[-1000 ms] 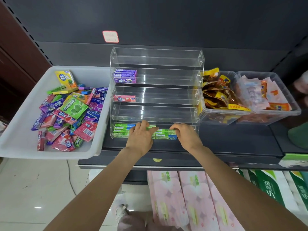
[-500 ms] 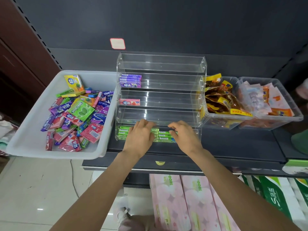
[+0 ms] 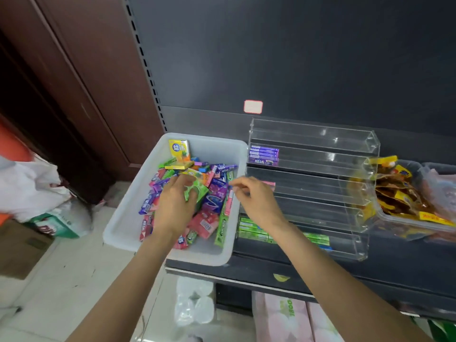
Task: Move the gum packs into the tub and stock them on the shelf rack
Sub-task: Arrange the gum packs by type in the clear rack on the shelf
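Here, white tub [image 3: 128, 218] on dark shelf [image 3: 259, 270], tiled floor, L hand [image 3: 172, 206] gripping green gum pack [image 3: 196, 192], R hand [image 3: 256, 203] loose, empty.

dark grey shelf backing [image 3: 296, 58], brown wooden door [image 3: 81, 77], pale tiled floor [image 3: 61, 292].

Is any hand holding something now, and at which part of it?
The left hand grips the green gum pack in the tub, fingers curled over its left side. The right hand holds nothing visible.
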A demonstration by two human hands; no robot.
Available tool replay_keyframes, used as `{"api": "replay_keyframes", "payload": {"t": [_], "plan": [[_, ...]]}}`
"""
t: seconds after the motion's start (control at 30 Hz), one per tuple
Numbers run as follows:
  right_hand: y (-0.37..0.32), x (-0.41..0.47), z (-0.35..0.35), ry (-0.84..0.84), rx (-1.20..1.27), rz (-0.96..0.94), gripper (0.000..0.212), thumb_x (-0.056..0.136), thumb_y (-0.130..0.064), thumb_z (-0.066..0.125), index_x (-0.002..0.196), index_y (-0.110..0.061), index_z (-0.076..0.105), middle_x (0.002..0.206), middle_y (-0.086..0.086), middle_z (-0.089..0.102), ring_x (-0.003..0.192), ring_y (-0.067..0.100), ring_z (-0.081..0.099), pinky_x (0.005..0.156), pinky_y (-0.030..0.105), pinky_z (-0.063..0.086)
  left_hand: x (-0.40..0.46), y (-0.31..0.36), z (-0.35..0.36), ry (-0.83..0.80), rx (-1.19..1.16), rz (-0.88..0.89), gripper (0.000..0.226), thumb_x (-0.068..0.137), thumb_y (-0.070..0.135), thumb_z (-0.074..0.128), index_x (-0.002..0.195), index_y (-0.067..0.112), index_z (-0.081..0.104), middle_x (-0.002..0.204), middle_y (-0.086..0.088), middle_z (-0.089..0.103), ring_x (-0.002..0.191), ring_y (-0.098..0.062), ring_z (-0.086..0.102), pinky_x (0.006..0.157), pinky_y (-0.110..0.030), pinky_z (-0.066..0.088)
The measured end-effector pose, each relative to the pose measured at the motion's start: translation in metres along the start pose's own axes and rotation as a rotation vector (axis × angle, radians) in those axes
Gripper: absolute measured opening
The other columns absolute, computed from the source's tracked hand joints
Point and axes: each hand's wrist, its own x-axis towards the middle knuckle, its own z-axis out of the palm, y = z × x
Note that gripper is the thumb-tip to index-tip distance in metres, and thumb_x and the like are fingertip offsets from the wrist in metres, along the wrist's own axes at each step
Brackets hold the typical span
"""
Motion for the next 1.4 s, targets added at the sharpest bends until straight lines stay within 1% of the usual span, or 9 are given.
{"api": "replay_keyframes", "payload": {"t": [0.1, 0.2, 0.27, 0.43, 0.53, 0.73, 1.03, 1.2, 1.4], "plan": [[-0.02, 0.025, 0.032, -0.016, -0.027, 0.003, 0.027, 0.095, -0.013, 0.051, 0.12, -0.013, 0.061, 0.116, 0.003, 0.062, 0.093, 0.006, 0.054, 0.075, 0.001, 0.039, 0.022, -0.041, -0.012, -0.057, 0.03, -0.049, 0.03, 0.088, 0.007, 0.055, 0.118, 0.009, 0.059, 0.122, -0.011, 0.057, 0.111, -0.03, 0.054, 0.09, -0.038, 0.044], [-0.029, 0.047, 0.066, -0.064, -0.091, 0.039, 0.035, 0.096, -0.017, 0.051, 0.13, -0.015, 0.053, 0.125, 0.005, 0.058, 0.109, 0.014, 0.056, 0.095, 0.026, 0.044, 0.038, -0.073, -0.017, -0.164, 0.074, -0.064, 0.037, 0.09, 0.01, 0.056, 0.127, 0.008, 0.053, 0.13, -0.013, 0.051, 0.118, -0.033, 0.048, 0.096, -0.038, 0.039], [-0.028, 0.059, 0.085, -0.102, -0.162, 0.072, 0.043, 0.096, -0.019, 0.051, 0.138, -0.016, 0.044, 0.135, 0.005, 0.051, 0.123, 0.019, 0.048, 0.106, 0.035, 0.037, 0.046, -0.088, -0.017, -0.267, 0.117, -0.047, 0.044, 0.092, 0.016, 0.054, 0.135, 0.01, 0.045, 0.139, -0.012, 0.043, 0.125, -0.032, 0.042, 0.102, -0.037, 0.035], [-0.017, 0.072, 0.116, -0.186, -0.251, 0.14, 0.06, 0.095, -0.026, 0.053, 0.148, -0.021, 0.026, 0.153, 0.001, 0.026, 0.141, 0.019, 0.024, 0.115, 0.036, 0.021, 0.056, -0.111, -0.012, -0.468, 0.234, 0.023, 0.059, 0.094, 0.019, 0.049, 0.147, 0.015, 0.025, 0.156, -0.004, 0.018, 0.142, -0.022, 0.019, 0.114, -0.029, 0.018], [-0.01, 0.075, 0.128, -0.207, -0.301, 0.147, 0.066, 0.093, -0.029, 0.055, 0.149, -0.022, 0.022, 0.156, 0.001, 0.018, 0.143, 0.022, 0.019, 0.116, 0.041, 0.023, 0.058, -0.115, -0.009, -0.427, 0.24, 0.055, 0.054, 0.095, 0.019, 0.048, 0.145, 0.015, 0.031, 0.153, -0.004, 0.024, 0.14, -0.022, 0.022, 0.113, -0.029, 0.019], [-0.005, 0.09, 0.129, -0.167, -0.36, 0.103, 0.07, 0.088, -0.027, 0.062, 0.148, -0.027, 0.025, 0.147, 0.002, 0.035, 0.136, 0.018, 0.031, 0.111, 0.035, 0.03, 0.069, -0.116, -0.01, -0.365, 0.103, 0.054, 0.04, 0.096, 0.014, 0.046, 0.136, 0.011, 0.045, 0.138, -0.006, 0.046, 0.126, -0.024, 0.041, 0.106, -0.031, 0.033], [0.001, 0.106, 0.124, -0.089, -0.472, 0.125, 0.073, 0.085, -0.029, 0.066, 0.147, -0.022, 0.027, 0.135, 0.002, 0.046, 0.126, 0.018, 0.043, 0.103, 0.034, 0.04, 0.083, -0.111, -0.012, -0.389, 0.124, 0.048, 0.037, 0.097, 0.012, 0.043, 0.133, 0.015, 0.048, 0.129, -0.008, 0.053, 0.115, -0.025, 0.049, 0.096, -0.033, 0.041], [0.004, 0.107, 0.122, -0.093, -0.487, 0.115, 0.075, 0.086, -0.032, 0.065, 0.148, -0.02, 0.024, 0.137, 0.0, 0.042, 0.127, 0.016, 0.041, 0.101, 0.031, 0.041, 0.095, -0.102, -0.005, -0.346, 0.354, 0.001, 0.039, 0.089, -0.001, 0.05, 0.125, 0.012, 0.049, 0.122, -0.01, 0.056, 0.106, -0.028, 0.054, 0.085, -0.035, 0.047], [0.006, 0.106, 0.11, -0.135, -0.501, 0.1, 0.07, 0.091, -0.032, 0.058, 0.149, -0.021, 0.019, 0.15, -0.001, 0.03, 0.138, 0.017, 0.028, 0.112, 0.036, 0.03, 0.102, -0.092, 0.005, -0.32, 0.567, -0.04, 0.035, 0.09, -0.002, 0.046, 0.124, 0.008, 0.046, 0.123, -0.012, 0.054, 0.112, -0.028, 0.051, 0.092, -0.035, 0.043]]}}
